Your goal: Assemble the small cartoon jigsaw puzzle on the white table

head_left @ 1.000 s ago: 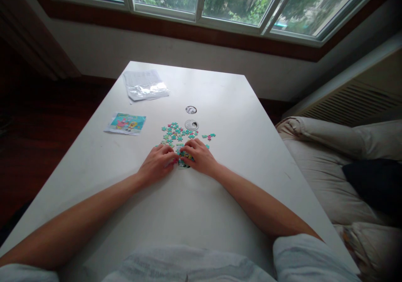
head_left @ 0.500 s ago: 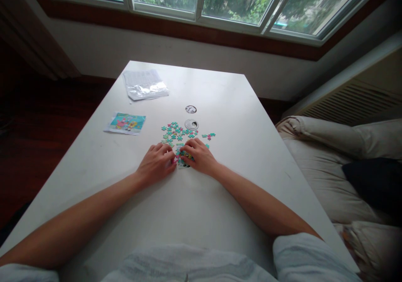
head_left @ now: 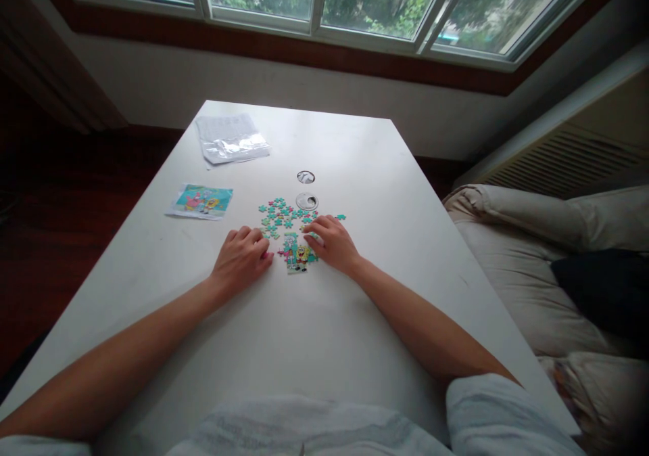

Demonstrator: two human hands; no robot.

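A small joined patch of jigsaw (head_left: 298,256) with cartoon figures lies on the white table (head_left: 284,334). Just behind it are several loose teal and pink puzzle pieces (head_left: 280,214). My left hand (head_left: 240,256) rests palm down to the left of the patch, fingers curled loosely on the tabletop, holding nothing that I can see. My right hand (head_left: 332,241) lies to the right of the patch, its fingertips reaching onto the loose pieces at the pile's right side.
A printed picture card (head_left: 201,200) lies at the left. A clear plastic bag over a paper sheet (head_left: 230,139) sits at the far left corner. Two round cable holes (head_left: 306,189) are mid-table. A cushioned seat (head_left: 552,266) stands right of the table edge.
Both hands have drawn apart from the joined patch, which now shows uncovered. The right hand moved up toward the loose pieces; the left slid a little left.
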